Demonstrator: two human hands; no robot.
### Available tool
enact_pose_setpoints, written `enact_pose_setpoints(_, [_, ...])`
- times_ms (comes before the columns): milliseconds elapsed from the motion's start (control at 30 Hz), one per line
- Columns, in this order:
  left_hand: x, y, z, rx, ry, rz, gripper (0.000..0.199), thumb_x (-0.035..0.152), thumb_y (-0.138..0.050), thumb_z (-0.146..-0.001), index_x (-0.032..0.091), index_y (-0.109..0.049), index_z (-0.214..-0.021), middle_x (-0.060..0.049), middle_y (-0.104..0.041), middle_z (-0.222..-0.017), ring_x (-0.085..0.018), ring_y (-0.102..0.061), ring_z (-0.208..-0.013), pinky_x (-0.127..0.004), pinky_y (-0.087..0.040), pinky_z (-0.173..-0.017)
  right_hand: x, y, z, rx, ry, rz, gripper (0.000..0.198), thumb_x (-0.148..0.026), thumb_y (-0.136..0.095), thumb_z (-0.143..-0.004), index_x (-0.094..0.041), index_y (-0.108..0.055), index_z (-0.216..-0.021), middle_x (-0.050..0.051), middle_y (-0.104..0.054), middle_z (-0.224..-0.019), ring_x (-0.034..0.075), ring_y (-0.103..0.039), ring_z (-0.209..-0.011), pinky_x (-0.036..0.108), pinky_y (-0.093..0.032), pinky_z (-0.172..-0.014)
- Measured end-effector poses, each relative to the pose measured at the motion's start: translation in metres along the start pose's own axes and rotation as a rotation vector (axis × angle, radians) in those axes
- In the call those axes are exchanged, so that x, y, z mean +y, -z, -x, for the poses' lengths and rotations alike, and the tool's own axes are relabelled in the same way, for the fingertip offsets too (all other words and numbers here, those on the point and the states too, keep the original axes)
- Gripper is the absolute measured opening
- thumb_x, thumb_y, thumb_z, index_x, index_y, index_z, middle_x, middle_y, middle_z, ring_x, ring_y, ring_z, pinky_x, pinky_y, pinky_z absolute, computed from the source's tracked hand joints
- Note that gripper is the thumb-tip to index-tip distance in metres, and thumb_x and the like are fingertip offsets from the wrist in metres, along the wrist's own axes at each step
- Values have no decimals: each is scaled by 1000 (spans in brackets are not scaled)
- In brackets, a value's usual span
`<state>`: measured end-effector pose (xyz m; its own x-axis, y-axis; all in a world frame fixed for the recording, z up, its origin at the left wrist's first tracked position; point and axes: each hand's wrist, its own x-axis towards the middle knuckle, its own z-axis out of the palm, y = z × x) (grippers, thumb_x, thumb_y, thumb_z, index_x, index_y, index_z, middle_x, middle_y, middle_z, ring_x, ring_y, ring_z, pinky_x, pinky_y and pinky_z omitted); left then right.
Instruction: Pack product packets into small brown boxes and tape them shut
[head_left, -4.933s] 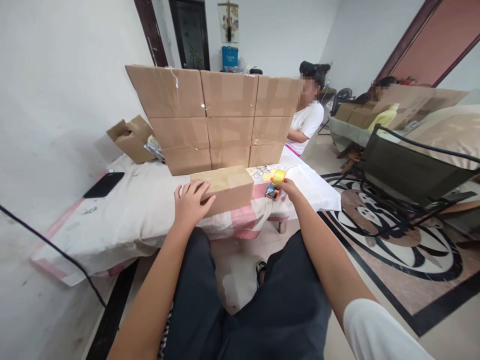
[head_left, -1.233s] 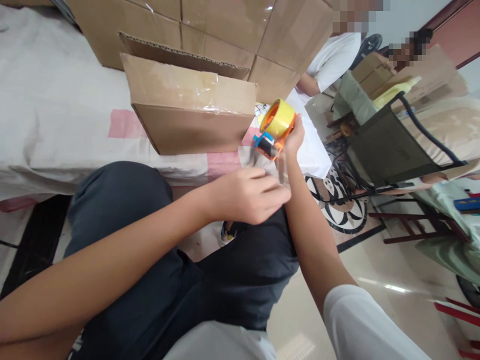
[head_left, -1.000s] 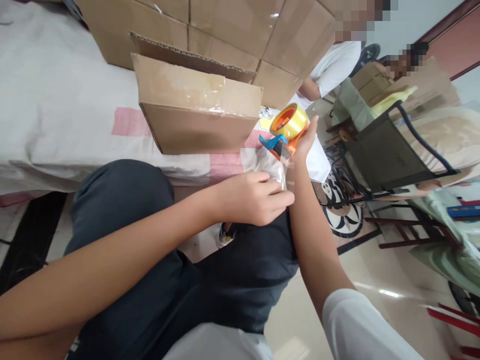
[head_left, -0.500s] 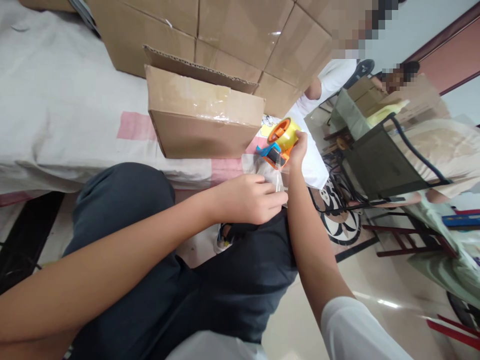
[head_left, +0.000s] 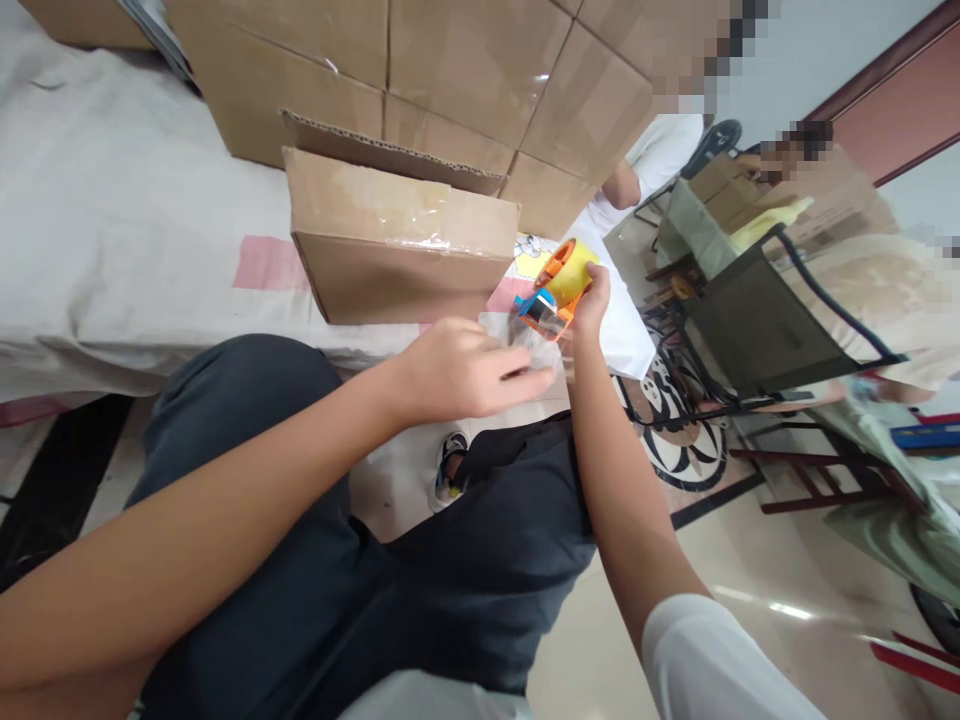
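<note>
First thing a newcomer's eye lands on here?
Probably the orange-and-blue plastic tape dispenser with a bright yellow roll, held in the right hand, with the left hand just short of it. Next, the brown cardboard box with raised flaps on the pale cloth with pink patches, and the wall of stacked brown cardboard boxes behind it.

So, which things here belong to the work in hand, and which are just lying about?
Work in hand:
tape dispenser, held in the right hand
nearest box, in front of the left hand

Seemingly just about:
chair, to the right
stacked boxes, behind; possibly related, but neither hand touches them
</note>
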<state>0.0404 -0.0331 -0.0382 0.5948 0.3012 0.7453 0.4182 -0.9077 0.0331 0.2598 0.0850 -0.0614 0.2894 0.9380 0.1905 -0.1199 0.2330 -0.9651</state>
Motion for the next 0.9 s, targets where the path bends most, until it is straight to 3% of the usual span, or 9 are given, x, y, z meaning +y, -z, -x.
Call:
enact_pose_setpoints(100, [-6,-1,3,-49,75,17,35,27,-44,-101,31,-78,-99,1,-63,-58,-12,-50,-51,-27,-30,-52,0,0,1,49,2,-96,34,-56,-54,-81,-23,-52,-80,-1,-64,-66,16,-63,-58,32,-56,-59])
enact_pose_setpoints(233, [-2,-13,7,16,187,80,32,34,-48,-101,33,-73,-120,2,-74,-71,-11,-62,-59,-24,-35,-54,0,0,0,98,32,-130,24,-46,-53,-83,-22,-52,-79,-2,-64,-63,16,-64,-55,31,-57,-58])
enact_pose_setpoints(367, [5,-25,8,-7,284,266,35,31,-48,-101,31,-67,-131,1,-81,-97,-12,-71,-75,-21,-45,-66,1,3,-4,116,68,-126,18,-40,-49,-82,-22,-52,-79,-1,-66,-64,16,-65,-55,30,-56,-57])
enact_pose_setpoints(467, [7,-26,6,-34,333,415,33,28,-50,-99,27,-71,-125,-2,-77,-119,-16,-73,-97,-23,-49,-80,0,6,-8,146,57,-120,17,-39,-45,-83,-22,-50,-80,-1,-66,-64,15,-66,-55,28,-55,-55])
enact_pose_setpoints(667, [0,-19,2,2,669,671,27,28,-62,-83,19,-80,-101,-5,-78,-86,-15,-67,-64,-25,-50,-62,-3,10,-8,161,119,-94,12,-35,-47,-82,-23,-47,-82,-2,-65,-64,16,-67,-55,29,-56,-54])
enact_pose_setpoints(800, [2,-20,0,56,752,796,27,32,-62,-82,17,-80,-96,-4,-76,-77,-16,-68,-65,-25,-51,-63,-1,12,-11,178,144,-66,12,-36,-46,-83,-24,-45,-83,-3,-63,-65,16,-67,-53,29,-56,-53])
enact_pose_setpoints(900, [7,-26,-3,130,915,891,27,34,-59,-88,16,-78,-92,-4,-76,-76,-14,-67,-61,-24,-52,-61,2,15,-15,182,204,-19,14,-37,-47,-85,-24,-44,-84,-4,-61,-68,15,-68,-58,30,-57,-55])
